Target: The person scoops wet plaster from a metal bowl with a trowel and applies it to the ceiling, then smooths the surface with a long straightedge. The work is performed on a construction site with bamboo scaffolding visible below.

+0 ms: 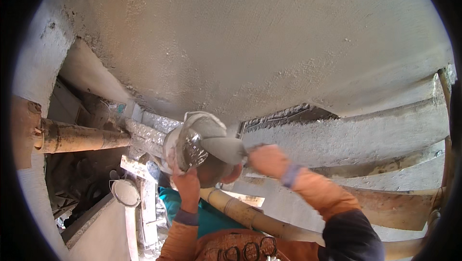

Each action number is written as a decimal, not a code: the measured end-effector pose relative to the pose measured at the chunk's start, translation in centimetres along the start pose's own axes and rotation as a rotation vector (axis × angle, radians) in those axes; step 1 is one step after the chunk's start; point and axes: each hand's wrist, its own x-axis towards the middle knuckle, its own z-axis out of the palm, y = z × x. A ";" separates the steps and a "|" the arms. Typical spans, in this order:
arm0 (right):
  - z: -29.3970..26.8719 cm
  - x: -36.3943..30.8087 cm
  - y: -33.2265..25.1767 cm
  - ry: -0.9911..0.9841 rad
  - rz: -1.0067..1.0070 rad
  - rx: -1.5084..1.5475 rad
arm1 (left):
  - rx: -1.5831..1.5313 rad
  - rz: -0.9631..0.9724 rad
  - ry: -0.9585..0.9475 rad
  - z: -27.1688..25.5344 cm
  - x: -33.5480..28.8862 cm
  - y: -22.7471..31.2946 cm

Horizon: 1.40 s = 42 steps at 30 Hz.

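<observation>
My right hand [269, 161], in an orange sleeve, is closed round a trowel's grip. The trowel's grey blade [222, 149] reaches left over the mouth of a round, mortar-smeared bucket [171, 140]. My left hand [187, 184] grips the bucket's near rim, thumb upward. Wet grey mortar [195, 151] shines inside, partly hidden by the blade. Beside the bucket's lower right edge shows a small part of what may be another person's hand [232, 174]. Teal cloth [169, 203] lies below the bucket; I cannot tell whose it is.
A rough plastered surface [269, 34] spans the upper view. Curved grey ledges [365, 136] run along the right. A bamboo-like pole [245, 213] crosses below my arms, and another pole [86, 136] stands at left. A second bucket [126, 192] sits lower left.
</observation>
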 end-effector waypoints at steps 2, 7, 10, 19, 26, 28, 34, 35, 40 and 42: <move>6.3 4.0 -2.1 -0.005 -0.050 0.050 | 0.331 0.174 -0.023 0.8 -0.7 -0.3; 8.9 4.0 -1.2 0.049 -0.133 0.685 | 0.059 -0.047 0.084 -0.5 1.3 1.4; 5.4 2.0 3.2 -0.206 -0.029 0.936 | -0.202 -0.206 0.147 -2.9 2.8 -0.3; -9.4 -12.2 16.8 0.552 0.426 1.074 | -0.180 -0.271 0.254 -5.2 4.2 -0.3; -5.0 -3.2 2.5 -0.041 0.025 0.447 | 0.096 0.040 0.052 -2.6 4.7 3.5; -2.9 1.0 -1.3 0.114 -0.007 0.109 | 0.137 0.124 -0.029 -1.6 5.6 5.1; 0.6 8.6 -4.1 0.265 -0.026 -0.202 | 0.433 0.240 -0.086 0.2 6.9 7.9; -0.2 8.6 -3.5 0.283 -0.024 -0.187 | 0.443 0.221 -0.097 0.1 7.3 8.2; -2.3 9.6 -2.7 -0.028 -0.064 -0.013 | 0.499 0.295 -0.178 0.4 7.0 9.5; 0.7 8.4 -2.9 -0.028 -0.065 0.208 | 0.440 0.341 -0.216 0.1 7.0 10.1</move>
